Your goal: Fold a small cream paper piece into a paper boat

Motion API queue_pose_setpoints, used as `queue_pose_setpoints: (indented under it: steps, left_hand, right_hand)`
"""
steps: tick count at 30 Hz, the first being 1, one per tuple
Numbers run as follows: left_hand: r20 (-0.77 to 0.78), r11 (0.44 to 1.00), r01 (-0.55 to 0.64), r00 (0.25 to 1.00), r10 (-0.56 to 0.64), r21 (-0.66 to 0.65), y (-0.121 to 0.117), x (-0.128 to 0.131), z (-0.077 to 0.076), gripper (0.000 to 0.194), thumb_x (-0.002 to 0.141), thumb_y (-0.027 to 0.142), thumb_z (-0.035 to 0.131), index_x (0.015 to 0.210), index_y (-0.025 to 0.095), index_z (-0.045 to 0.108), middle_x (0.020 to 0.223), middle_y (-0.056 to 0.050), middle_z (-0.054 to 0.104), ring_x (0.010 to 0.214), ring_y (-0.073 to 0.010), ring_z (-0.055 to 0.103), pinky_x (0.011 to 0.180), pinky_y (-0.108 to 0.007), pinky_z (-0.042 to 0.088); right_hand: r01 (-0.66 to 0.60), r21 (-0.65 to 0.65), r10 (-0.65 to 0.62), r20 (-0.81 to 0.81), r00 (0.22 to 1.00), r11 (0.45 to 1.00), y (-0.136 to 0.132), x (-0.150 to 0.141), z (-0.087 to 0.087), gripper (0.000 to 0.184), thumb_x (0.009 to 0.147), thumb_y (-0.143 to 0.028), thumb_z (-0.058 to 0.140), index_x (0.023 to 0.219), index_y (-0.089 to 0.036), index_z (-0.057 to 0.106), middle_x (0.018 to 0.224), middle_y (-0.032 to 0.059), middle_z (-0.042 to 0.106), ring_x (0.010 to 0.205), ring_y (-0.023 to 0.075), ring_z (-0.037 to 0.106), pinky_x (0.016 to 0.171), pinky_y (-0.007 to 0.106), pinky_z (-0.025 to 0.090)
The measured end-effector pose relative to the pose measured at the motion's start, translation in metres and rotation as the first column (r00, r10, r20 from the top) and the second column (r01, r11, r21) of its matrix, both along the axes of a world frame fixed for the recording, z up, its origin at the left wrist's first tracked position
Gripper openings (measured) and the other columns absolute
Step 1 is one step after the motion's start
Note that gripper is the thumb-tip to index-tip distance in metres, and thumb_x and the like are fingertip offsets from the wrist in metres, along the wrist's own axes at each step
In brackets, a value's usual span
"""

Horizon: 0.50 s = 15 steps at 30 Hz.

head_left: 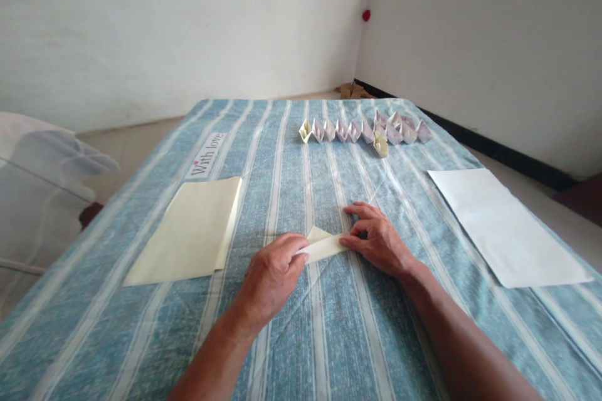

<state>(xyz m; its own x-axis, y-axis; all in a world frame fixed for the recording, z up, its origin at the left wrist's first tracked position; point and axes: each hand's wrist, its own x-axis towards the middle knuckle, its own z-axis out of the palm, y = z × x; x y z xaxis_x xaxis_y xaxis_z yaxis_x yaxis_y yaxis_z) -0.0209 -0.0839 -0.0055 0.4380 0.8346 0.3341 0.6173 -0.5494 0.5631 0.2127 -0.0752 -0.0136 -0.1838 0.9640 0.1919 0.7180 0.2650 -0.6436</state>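
Observation:
A small folded sheet of cream paper lies low over the striped cloth, a pointed flap rising behind its long flat band. Its left end is pinched between the thumb and fingers of my left hand. At the right end, my right hand grips the paper between thumb and index finger, its other fingers stretched out over the cloth. Farther back, several folded paper boats stand in a row, most pale lilac; a yellow boat sits just in front of them.
Cream paper sheets lie to the left, and white sheets to the right. A "With love" strip lies at the back left. The blue striped tablecloth covers the table. Sheer white fabric hangs beyond the left edge.

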Motion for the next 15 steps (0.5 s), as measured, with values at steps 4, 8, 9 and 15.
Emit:
queue_pose_setpoints:
  steps: [4, 8, 9, 15]
  left_hand:
    - [-0.005, 0.999, -0.010, 1.000, 0.010, -0.032, -0.0010, -0.0035, 0.0013, 0.019, 0.083, 0.006, 0.054, 0.094, 0.018, 0.063, 0.094, -0.004, 0.068, 0.085, -0.0178, 0.066, 0.076, -0.031, 0.053]
    - [-0.011, 0.996, -0.030, 1.000, 0.029, -0.084, -0.0020, -0.0073, 0.0026, 0.019, 0.082, 0.005, 0.055, 0.093, 0.018, 0.063, 0.094, -0.004, 0.068, 0.085, -0.0176, 0.066, 0.075, -0.030, 0.052]
    - [-0.012, 0.995, -0.032, 0.999, 0.031, -0.092, -0.0022, -0.0077, 0.0028, 0.019, 0.081, 0.005, 0.056, 0.093, 0.018, 0.063, 0.094, -0.004, 0.067, 0.085, -0.0175, 0.066, 0.075, -0.030, 0.051]
    - [-0.034, 0.992, -0.043, 0.999, 0.040, -0.119, -0.0033, -0.0077, 0.0050, 0.016, 0.082, 0.006, 0.055, 0.090, 0.019, 0.063, 0.092, -0.003, 0.067, 0.083, -0.0171, 0.065, 0.075, -0.029, 0.050]
  right_hand:
    - [0.000, 0.011, 0.000, 0.000, 1.000, 1.000, 0.0000, -0.0002, -0.0011, 0.016, 0.076, -0.021, 0.077, 0.062, -0.019, 0.069, 0.126, 0.0090, 0.063, 0.130, 0.0286, 0.045, 0.109, 0.050, 0.034]
    - [0.002, 0.016, -0.003, 0.013, 1.000, 1.000, -0.0007, -0.0005, -0.0013, 0.016, 0.076, -0.021, 0.077, 0.062, -0.019, 0.069, 0.126, 0.0091, 0.063, 0.130, 0.0289, 0.046, 0.108, 0.050, 0.034]
    - [0.005, 0.015, -0.005, 0.014, 1.000, 1.000, -0.0010, -0.0005, -0.0012, 0.016, 0.075, -0.021, 0.077, 0.062, -0.019, 0.069, 0.126, 0.0092, 0.063, 0.129, 0.0290, 0.046, 0.108, 0.050, 0.034]
    - [0.010, 0.012, -0.010, 0.013, 1.000, 1.000, -0.0019, -0.0006, -0.0011, 0.016, 0.076, -0.021, 0.077, 0.062, -0.020, 0.069, 0.126, 0.0085, 0.064, 0.129, 0.0284, 0.047, 0.108, 0.049, 0.035]
